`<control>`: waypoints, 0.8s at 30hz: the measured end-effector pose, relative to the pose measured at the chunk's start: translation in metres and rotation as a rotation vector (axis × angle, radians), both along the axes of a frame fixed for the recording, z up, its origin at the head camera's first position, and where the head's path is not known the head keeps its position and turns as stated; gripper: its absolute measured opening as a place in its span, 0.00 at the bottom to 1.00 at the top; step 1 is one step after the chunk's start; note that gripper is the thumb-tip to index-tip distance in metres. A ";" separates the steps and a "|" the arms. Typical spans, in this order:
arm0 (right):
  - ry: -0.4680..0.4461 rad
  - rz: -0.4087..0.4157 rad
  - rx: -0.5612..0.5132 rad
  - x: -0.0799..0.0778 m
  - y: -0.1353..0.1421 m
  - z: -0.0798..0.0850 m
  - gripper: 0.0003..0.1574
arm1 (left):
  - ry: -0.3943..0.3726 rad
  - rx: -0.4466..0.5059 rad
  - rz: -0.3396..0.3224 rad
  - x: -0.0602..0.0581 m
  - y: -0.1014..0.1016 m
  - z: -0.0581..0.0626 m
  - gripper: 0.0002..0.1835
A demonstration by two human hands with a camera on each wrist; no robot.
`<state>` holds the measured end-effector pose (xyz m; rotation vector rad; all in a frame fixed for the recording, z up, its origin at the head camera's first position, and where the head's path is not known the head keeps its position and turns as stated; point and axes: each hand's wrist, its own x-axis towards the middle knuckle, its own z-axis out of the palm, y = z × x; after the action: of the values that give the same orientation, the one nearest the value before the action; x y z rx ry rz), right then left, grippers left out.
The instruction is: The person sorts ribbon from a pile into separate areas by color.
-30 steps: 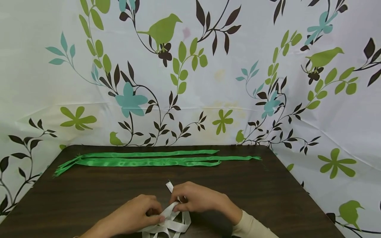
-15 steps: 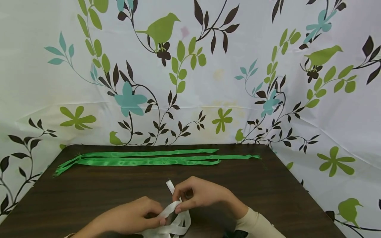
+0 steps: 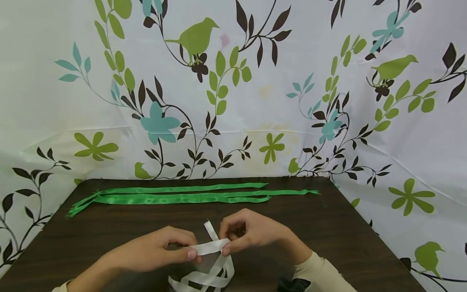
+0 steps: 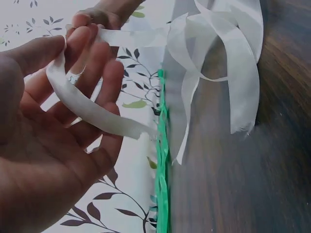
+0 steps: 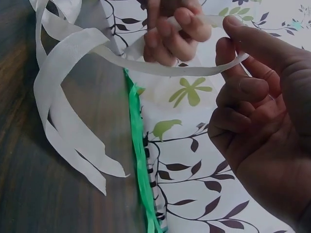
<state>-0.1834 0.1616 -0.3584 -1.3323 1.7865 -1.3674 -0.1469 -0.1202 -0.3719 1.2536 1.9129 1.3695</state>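
A white ribbon [image 3: 209,247] is stretched between my two hands over the near middle of the table. My left hand [image 3: 151,248] pinches it between thumb and fingertips; in the left wrist view a short tail of the ribbon [image 4: 90,109] curves down across the palm. To the right, my right hand [image 3: 251,232] pinches the same ribbon between thumb and index finger, its other fingers curled. Below the hands the rest of the white ribbon lies in loose, crossing loops, with one cut end sticking up behind, close to the right fingertips.
Several green ribbons [image 3: 182,198] lie lengthwise along the back of the dark wooden table [image 3: 120,227], bunched at their left end. Behind the table hangs a white curtain [image 3: 237,150] printed with birds and leaves. A dark object [image 3: 293,284] shows by the right sleeve.
My hands have lifted and spread apart, the right one moving up and right. The stretch of white ribbon between them is now straight and raised off the loops. The green ribbons have not moved.
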 end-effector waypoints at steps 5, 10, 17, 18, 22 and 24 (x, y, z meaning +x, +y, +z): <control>0.032 -0.005 -0.019 0.000 0.008 0.007 0.09 | -0.042 0.037 -0.028 0.001 -0.002 0.007 0.11; 0.042 0.013 -0.065 0.002 0.015 0.020 0.09 | -0.015 0.159 -0.094 0.000 -0.005 0.009 0.13; 0.022 0.090 -0.156 0.010 0.018 0.048 0.09 | 0.014 0.184 -0.154 0.000 -0.006 0.012 0.15; 0.015 0.105 -0.167 0.010 0.020 0.049 0.08 | 0.013 0.186 -0.157 0.001 -0.006 0.014 0.15; 0.012 0.158 -0.206 0.010 0.025 0.055 0.07 | 0.002 0.202 -0.169 0.002 -0.007 0.020 0.16; 0.021 0.179 -0.224 0.011 0.027 0.059 0.07 | -0.016 0.212 -0.180 0.001 -0.008 0.019 0.15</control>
<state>-0.1727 0.1887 -0.2996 -1.5866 1.5185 -1.4908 -0.1463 -0.1285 -0.3525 1.4701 1.6324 1.5103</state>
